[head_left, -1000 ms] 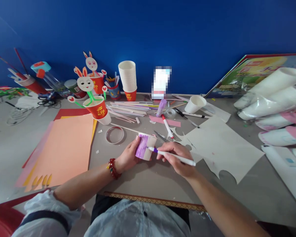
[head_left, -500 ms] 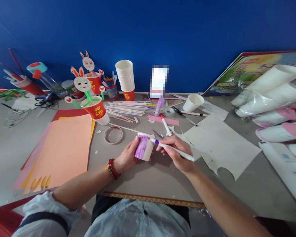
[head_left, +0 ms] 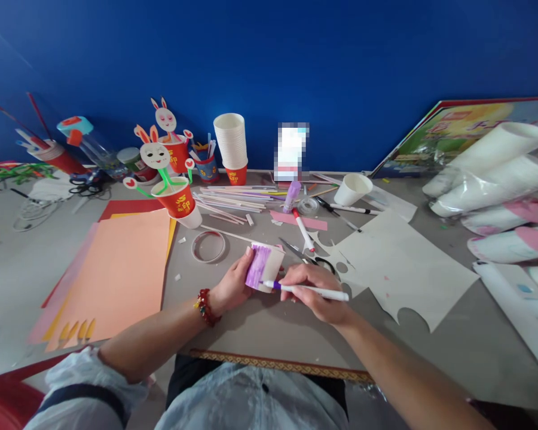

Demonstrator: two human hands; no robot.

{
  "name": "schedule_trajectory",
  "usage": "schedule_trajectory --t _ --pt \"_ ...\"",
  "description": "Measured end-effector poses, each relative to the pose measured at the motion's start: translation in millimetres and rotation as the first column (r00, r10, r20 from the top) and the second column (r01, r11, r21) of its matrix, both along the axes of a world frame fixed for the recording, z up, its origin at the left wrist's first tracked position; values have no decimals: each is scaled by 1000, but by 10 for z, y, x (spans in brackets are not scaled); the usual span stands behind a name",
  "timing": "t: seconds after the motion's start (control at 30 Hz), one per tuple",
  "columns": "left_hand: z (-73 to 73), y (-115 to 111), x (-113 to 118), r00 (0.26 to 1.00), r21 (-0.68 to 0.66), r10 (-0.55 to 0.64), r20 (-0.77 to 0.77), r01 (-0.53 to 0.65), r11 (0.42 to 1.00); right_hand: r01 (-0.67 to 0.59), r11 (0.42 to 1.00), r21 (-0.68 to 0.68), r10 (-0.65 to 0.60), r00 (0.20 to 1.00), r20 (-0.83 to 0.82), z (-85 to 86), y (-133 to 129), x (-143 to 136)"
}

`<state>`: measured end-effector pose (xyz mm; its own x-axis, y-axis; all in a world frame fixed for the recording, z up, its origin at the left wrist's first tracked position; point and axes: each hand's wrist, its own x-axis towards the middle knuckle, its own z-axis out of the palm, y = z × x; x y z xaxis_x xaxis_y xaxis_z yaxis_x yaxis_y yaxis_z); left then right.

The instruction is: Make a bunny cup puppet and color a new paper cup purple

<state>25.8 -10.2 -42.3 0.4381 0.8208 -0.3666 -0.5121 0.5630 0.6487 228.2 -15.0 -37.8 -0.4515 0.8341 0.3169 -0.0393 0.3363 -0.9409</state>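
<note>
In my left hand (head_left: 232, 280) is a paper cup (head_left: 258, 266), its side partly coloured purple and partly still white. The thumb lies along the coloured side; the other fingers are mostly hidden behind the cup. My right hand (head_left: 316, 289) grips a white marker (head_left: 325, 292) with a purple collar, and its tip touches the cup's lower side near the edge of the colour. Just beyond the right hand lie scissors (head_left: 296, 249) with dark handles and a red-capped white marker (head_left: 303, 230). A roll of tape (head_left: 208, 246) rests left of the cup.
Coloured paper sheets (head_left: 116, 269) lie at left, and cut white paper (head_left: 399, 263) at right. Toward the back stand rabbit-decorated cups (head_left: 179, 200), a tall cup stack (head_left: 231, 143), paper sticks (head_left: 233, 197), a glue stick (head_left: 291, 196) and a lone white cup (head_left: 353, 188). Bagged cups (head_left: 497, 173) fill the right.
My right hand has moved the marker tip from near the cup's rim down to its lower side. The scissors and red-capped marker show more now. My left hand keeps hold of the cup.
</note>
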Motion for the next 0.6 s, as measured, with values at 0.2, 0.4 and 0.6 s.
schedule_trajectory --t 0.2,0.4,0.6 --pt "-22 4 -5 1000 26 -12 19 11 1000 232 971 -63 -235 971 -41 45 37 32" --pt "-41 -3 -16 1000 -19 -2 6 2 1000 -9 1000 -11 8 1000 -12 66 26 35" --pt "-35 -6 -14 1000 -9 -6 14 6 1000 160 985 -64 -163 986 -44 66 27 19"
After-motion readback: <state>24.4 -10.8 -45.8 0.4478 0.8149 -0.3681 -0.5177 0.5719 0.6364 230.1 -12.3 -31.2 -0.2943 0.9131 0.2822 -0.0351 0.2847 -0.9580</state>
